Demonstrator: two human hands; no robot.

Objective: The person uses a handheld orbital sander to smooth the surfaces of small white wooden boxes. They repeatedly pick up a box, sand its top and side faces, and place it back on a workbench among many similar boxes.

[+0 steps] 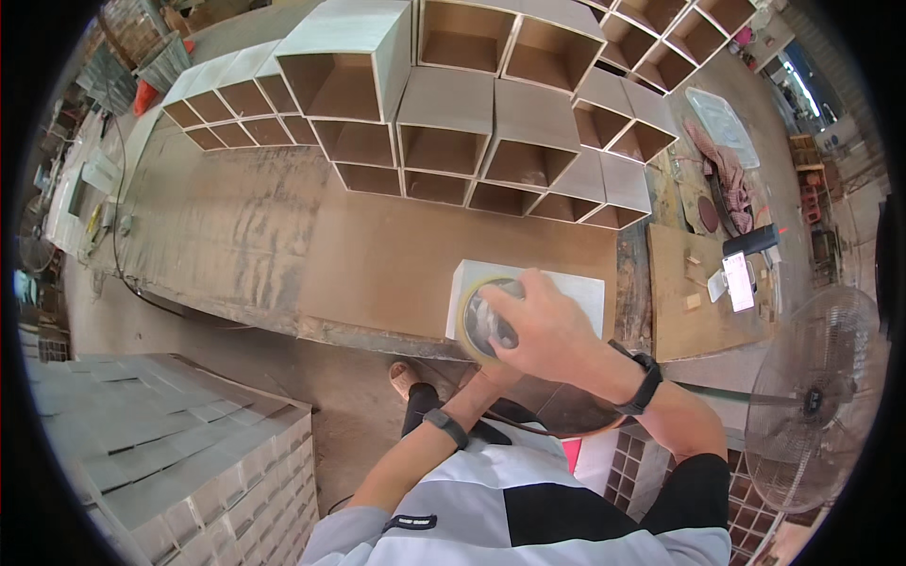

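Observation:
At the near edge of the workbench lies a white box with its pale top face up. My right hand is closed round a disc-shaped thing with a yellowish rim and a dark grey face, tilted at the box's left end. What kind of thing it is, I cannot make out. My left hand is low at the box's near side, partly behind the disc and my right wrist; its fingers are hidden.
Open-fronted white boxes with brown insides are stacked along the bench's far side. A phone on a stand, small wood blocks and a checked cloth lie right. A fan stands near right; stacked pale boxes stand near left.

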